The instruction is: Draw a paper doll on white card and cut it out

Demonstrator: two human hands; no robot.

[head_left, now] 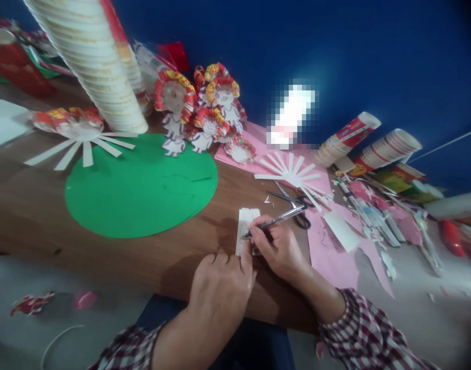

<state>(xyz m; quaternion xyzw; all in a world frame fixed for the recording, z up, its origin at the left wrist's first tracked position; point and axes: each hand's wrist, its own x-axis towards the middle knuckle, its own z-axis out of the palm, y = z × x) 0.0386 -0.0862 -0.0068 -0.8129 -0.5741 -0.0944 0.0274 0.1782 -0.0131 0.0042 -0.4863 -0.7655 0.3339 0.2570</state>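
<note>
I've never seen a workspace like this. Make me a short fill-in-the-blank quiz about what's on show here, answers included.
1. The right hand holds a ____ with its tip at the small white paper.
2. The big oval sheet on the table is coloured ____.
3. The handles of the scissors are ____.
4. The wall behind the table is ____.

Missing words: pen; green; black; blue.
</note>
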